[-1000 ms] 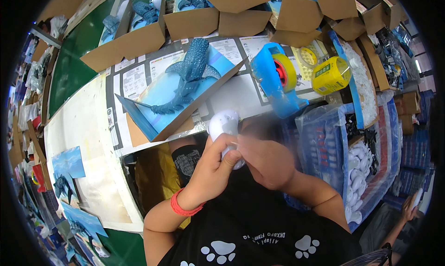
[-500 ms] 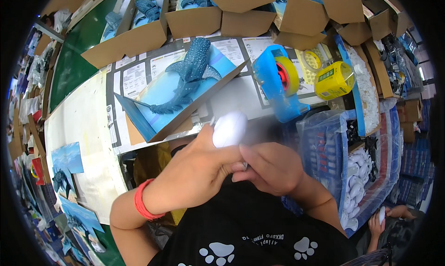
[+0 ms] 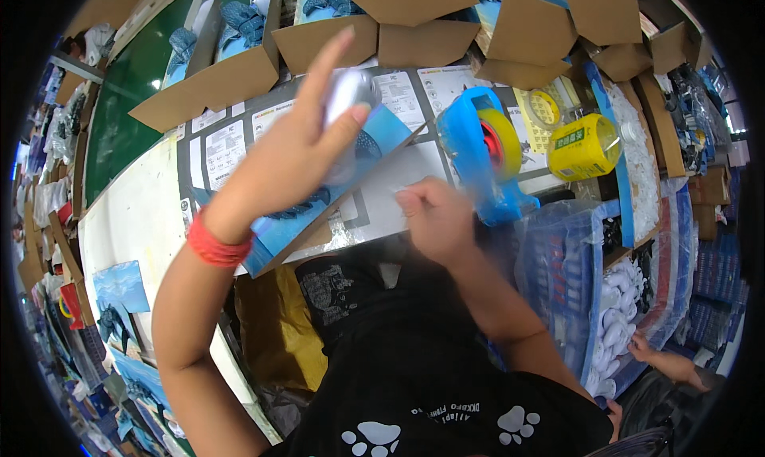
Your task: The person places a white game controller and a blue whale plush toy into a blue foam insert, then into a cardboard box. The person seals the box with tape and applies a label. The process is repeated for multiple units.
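Note:
My left hand (image 3: 299, 154) reaches over the open box on the table, index finger stretched forward and thumb bent across. Between them it grips a white rounded plastic piece (image 3: 343, 94), blurred by motion. Below it, a blue spotted whale shark toy (image 3: 368, 148) lies in the box (image 3: 315, 235) with a sea-blue lining, mostly covered by my hand and wrist. My right hand (image 3: 440, 218) hovers at the table's front edge, right of the box, with its fingers curled and pinched. Whatever those fingers may hold is too small to make out.
A blue tape dispenser (image 3: 468, 138) and yellow bottle (image 3: 586, 148) stand to the right. Open cardboard boxes (image 3: 207, 86) with shark toys line the back. A lined crate (image 3: 558, 254) sits beside white pieces (image 3: 613, 321). A co-worker's hand (image 3: 641, 348) reaches there.
My hands were together in front of me around the white piece. They have parted: the left has carried it forward over the box, and the right has moved slightly forward with curled fingers.

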`<state>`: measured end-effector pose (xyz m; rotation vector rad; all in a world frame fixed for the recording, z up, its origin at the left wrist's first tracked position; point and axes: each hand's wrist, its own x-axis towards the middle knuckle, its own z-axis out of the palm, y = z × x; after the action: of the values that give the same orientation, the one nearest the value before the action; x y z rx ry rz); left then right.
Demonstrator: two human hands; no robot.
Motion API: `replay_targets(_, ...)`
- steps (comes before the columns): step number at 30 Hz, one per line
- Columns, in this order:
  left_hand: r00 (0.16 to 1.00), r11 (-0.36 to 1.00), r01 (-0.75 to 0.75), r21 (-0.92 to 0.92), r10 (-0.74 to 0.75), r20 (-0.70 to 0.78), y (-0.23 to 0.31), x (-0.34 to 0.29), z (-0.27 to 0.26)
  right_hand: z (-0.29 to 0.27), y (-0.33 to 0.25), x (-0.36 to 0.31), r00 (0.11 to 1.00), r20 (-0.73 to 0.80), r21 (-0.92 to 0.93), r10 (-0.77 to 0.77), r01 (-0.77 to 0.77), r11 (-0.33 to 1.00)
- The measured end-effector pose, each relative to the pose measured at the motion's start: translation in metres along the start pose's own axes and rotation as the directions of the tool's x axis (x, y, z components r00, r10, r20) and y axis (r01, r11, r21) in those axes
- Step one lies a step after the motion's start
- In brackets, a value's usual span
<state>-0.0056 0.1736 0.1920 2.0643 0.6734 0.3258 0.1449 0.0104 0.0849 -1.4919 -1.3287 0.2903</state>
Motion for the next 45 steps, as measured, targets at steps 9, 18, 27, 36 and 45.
replay_targets(9,0.970,0.983,0.120,0.137,-0.146,0.195,-0.009,-0.003,0.033,0.041,0.026,-0.028,0.871,0.165,0.201,0.462,-0.488,0.849)
replay_targets(18,0.928,0.988,0.089,0.129,-0.129,0.350,-0.006,0.038,0.019,0.039,0.036,-0.027,0.985,0.099,0.122,0.141,-0.153,0.981)
replay_targets(27,0.908,0.998,-0.061,0.027,0.045,0.418,-0.036,0.056,0.018,0.039,0.038,-0.027,0.998,0.050,-0.050,-0.026,0.028,0.998)
replay_targets(36,0.929,0.980,-0.153,0.130,0.098,0.355,-0.045,0.051,0.032,0.040,0.034,-0.026,0.997,0.061,-0.079,-0.042,0.047,0.996)
replay_targets(45,0.978,0.975,-0.004,0.220,-0.042,0.204,-0.025,0.046,0.031,0.039,0.026,-0.033,0.625,0.597,0.739,0.503,-0.672,-0.043)
